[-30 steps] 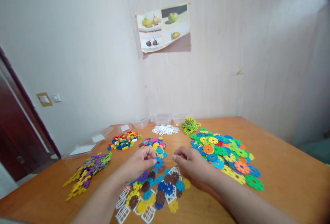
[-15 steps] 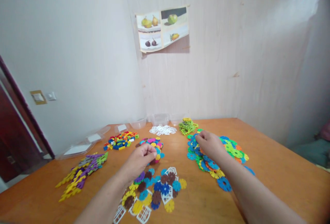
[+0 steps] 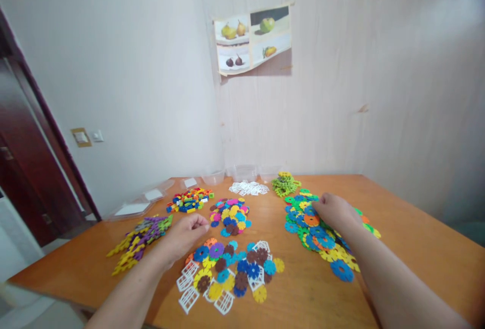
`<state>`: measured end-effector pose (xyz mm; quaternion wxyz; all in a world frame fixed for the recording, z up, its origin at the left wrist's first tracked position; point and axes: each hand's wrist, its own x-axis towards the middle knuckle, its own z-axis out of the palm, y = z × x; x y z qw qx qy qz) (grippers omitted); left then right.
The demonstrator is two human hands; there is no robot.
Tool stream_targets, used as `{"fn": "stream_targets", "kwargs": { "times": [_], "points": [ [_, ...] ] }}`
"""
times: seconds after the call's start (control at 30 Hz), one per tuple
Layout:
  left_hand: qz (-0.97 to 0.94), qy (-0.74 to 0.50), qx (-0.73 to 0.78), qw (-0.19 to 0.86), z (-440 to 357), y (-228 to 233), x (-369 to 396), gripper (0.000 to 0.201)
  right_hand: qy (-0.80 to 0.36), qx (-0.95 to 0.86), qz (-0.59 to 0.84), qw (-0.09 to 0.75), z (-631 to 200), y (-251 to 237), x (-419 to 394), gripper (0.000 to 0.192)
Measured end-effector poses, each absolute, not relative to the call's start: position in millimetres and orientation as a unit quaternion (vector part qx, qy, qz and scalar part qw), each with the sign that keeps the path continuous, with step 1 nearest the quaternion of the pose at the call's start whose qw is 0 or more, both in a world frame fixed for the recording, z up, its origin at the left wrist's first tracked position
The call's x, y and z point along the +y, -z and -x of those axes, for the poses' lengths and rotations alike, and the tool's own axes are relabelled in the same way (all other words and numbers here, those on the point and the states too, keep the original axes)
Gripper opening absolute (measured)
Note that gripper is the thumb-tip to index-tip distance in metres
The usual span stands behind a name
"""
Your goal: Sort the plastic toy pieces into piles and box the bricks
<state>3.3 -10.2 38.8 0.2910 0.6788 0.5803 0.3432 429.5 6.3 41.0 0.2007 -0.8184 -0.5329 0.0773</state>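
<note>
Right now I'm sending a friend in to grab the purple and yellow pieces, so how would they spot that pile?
Start at the wooden table and go to its left end. The purple and yellow pile lies there, left of the left hand. Its pieces are long and jagged, while neighbouring piles hold round discs or small bricks.

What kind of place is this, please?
Probably a room in a home: a wooden table set in a corner, heaps of toy building discs, a fruit poster and a dark door.

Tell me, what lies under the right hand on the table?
The right hand rests on the pile of large colourful discs. Which disc the fingers touch cannot be seen; the hand covers them.
</note>
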Motion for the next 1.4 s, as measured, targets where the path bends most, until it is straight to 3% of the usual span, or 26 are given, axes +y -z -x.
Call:
{"fn": "stream_targets", "kwargs": {
  "times": [0.27,0.53,1.03,1.23,1.4],
  "points": [
    [-0.683,-0.262,0.571,0.373,12,-33,-17,0.031,-0.078,-0.575,0.782,0.228,-406,-45,0,0.034],
    [-0.719,-0.181,0.590,0.320,13,-30,-19,0.032,-0.053,-0.654,0.713,0.248,-371,-44,-13,0.033],
    [-0.671,-0.248,0.612,0.337,6,-30,-3,0.022,-0.064,-0.727,0.635,0.252,-336,-38,-32,0.022],
    [-0.703,-0.198,0.570,0.377,14,-36,-6,0.033,-0.069,-0.747,0.618,0.234,-325,-39,-40,0.021],
    [-0.726,-0.144,0.574,0.349,28,-25,-6,0.034,-0.067,-0.751,0.616,0.229,-325,-36,-39,0.020]
  ]
}}
